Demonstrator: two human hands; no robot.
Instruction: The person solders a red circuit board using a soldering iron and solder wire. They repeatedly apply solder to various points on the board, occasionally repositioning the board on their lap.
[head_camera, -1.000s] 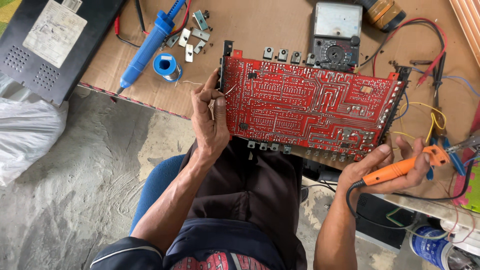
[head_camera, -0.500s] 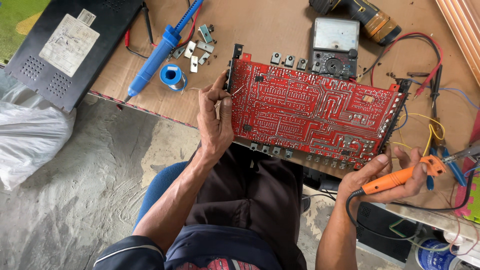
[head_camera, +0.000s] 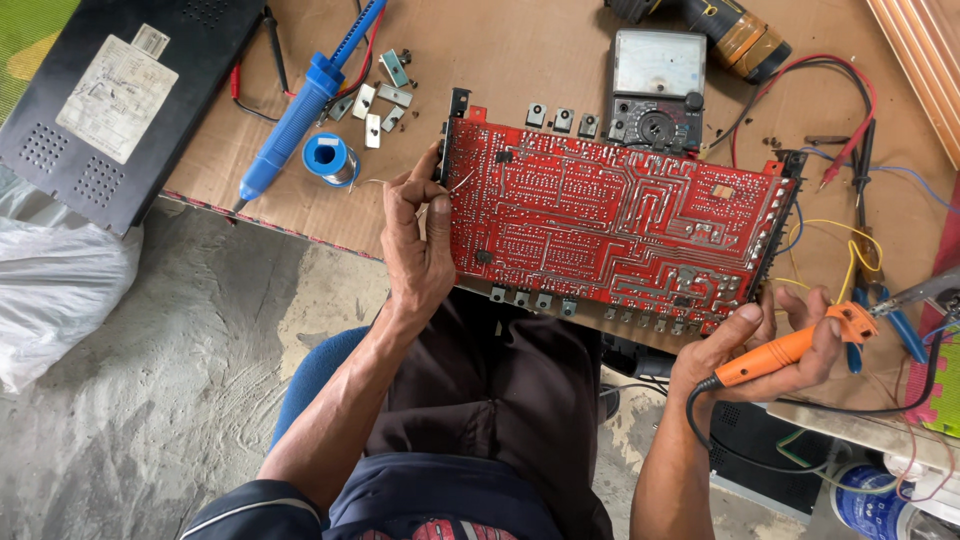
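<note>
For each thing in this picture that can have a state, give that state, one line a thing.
Red circuit board: solder side up, at the table edge.
Left hand: on the board's left end, pinching solder wire.
Right hand: gripping the orange soldering iron, off the board.
Solder spool: lying on the table.

Bright, even daylight; sharp focus, soft shadows.

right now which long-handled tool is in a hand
The orange soldering iron, gripped by the right hand. The blue desoldering pump lies untouched on the table.
</note>
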